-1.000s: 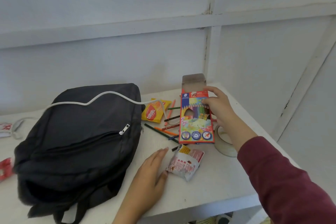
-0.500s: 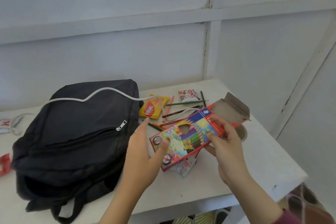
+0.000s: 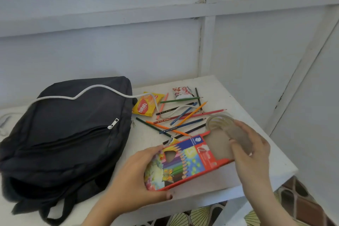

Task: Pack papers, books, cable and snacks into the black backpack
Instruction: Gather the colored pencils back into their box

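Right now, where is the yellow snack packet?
The yellow snack packet lies on the white table, just right of the black backpack, under the white cable, left of the scattered pencils.

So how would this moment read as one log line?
left hand: holds pencil box | right hand: at box flap | pencils: loose on table | backpack: open

Black fabric backpack: one, flat on the white desk
White cable: one
Yellow snack packet: one
White and red snack packet: one
Loose coloured pencils: about a dozen; they overlap, so no exact count
Red cardboard coloured-pencil box: one
Roll of clear tape: one
Hands: two, left hand and right hand
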`<state>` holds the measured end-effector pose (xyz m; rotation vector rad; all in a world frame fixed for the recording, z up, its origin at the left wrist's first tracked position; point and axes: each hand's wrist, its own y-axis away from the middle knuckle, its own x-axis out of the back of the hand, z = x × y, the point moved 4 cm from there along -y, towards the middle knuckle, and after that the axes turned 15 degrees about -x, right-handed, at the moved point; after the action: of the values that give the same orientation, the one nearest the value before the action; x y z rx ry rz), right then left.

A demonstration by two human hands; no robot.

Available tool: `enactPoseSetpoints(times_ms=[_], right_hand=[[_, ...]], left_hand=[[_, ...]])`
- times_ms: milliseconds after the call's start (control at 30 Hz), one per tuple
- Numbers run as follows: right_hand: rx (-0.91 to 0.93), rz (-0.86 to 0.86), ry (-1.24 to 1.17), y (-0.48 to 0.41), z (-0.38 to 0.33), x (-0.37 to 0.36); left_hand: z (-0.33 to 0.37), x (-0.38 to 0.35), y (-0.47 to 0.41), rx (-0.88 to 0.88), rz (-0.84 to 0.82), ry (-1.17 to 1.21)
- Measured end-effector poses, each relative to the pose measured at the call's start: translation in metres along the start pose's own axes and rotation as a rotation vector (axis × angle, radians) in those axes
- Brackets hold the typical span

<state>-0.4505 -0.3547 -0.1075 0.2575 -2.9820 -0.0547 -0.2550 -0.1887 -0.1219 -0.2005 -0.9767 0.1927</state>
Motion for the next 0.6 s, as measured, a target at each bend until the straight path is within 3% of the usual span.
enactPoseSetpoints(times_ms=[267, 600], right_hand=[[0.016, -0.145, 0.41, -0.003, 0.029, 0.011], [0.136, -0.233, 0.647, -0.009, 0.03, 0.002]], left_hand=[[-0.006, -0.009, 0.027, 0.009, -0.165, -0.032], [-0.012, -0.019, 0.034, -0.035, -0.177, -0.09]])
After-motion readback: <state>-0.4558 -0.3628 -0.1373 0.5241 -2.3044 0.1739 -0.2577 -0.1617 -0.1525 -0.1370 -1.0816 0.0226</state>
